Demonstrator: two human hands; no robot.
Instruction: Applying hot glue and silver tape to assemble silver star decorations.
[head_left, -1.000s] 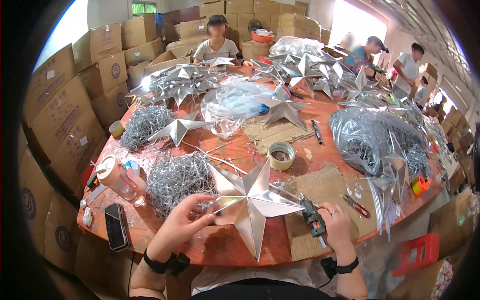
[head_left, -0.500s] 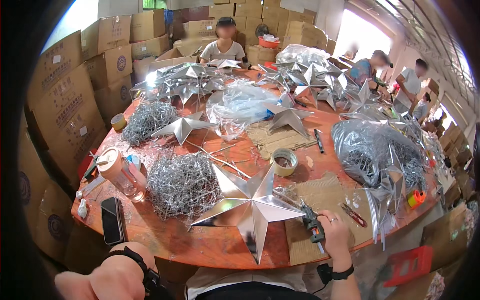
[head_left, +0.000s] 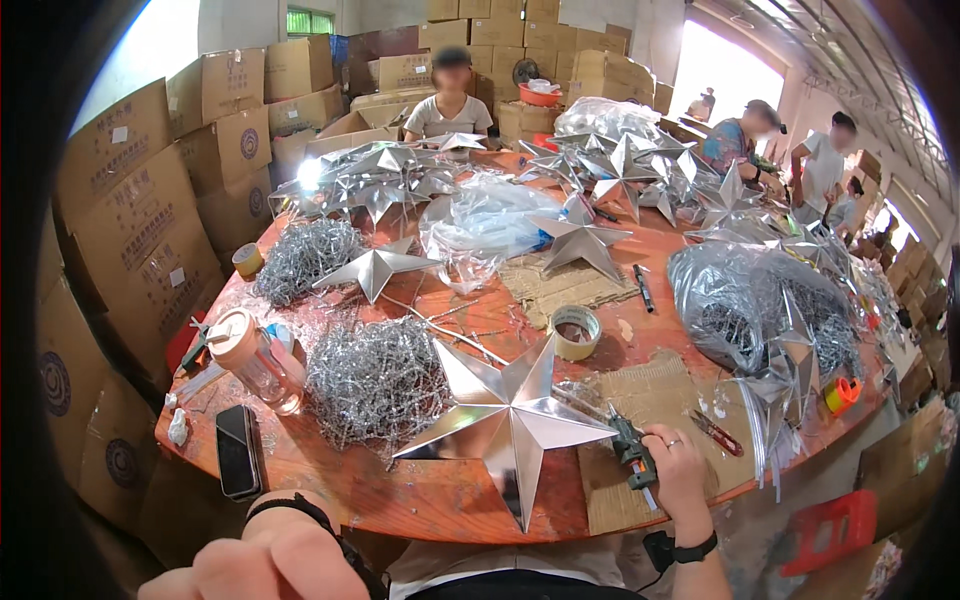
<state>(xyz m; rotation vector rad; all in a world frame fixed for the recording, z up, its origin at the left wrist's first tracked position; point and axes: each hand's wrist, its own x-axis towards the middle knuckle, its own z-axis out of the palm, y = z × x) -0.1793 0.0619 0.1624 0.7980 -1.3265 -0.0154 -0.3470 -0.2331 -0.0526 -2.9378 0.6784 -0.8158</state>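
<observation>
My right hand (head_left: 678, 462), wearing a ring and a dark wrist strap, is closed round a dark green and grey hot glue gun (head_left: 632, 450). The gun lies over a cardboard sheet (head_left: 610, 500), its nozzle close to one point of a shiny silver star (head_left: 512, 408) lying in front of me. At the lower left, my left hand (head_left: 255, 570) is raised close to the camera, away from the table. Its fingers look bent, but the lower edge cuts them off. A phone (head_left: 238, 452) lies just beyond it. Red-handled thread snips (head_left: 716, 432) lie right of the gun.
Silver tinsel (head_left: 375, 385), a pink-lidded bottle (head_left: 262, 362) and a tape roll (head_left: 575, 332) surround the star on the red table (head_left: 420, 505). A tinsel bag (head_left: 725, 300) sits at right. More stars (head_left: 385, 180) fill the far side, near a seated person (head_left: 450, 112). A red stool (head_left: 828, 532) stands lower right.
My left hand has shifted rightward and lower, nearer the bottom edge. The whole view has moved slightly; the right hand keeps its grip on the glue gun and the star lies as before.
</observation>
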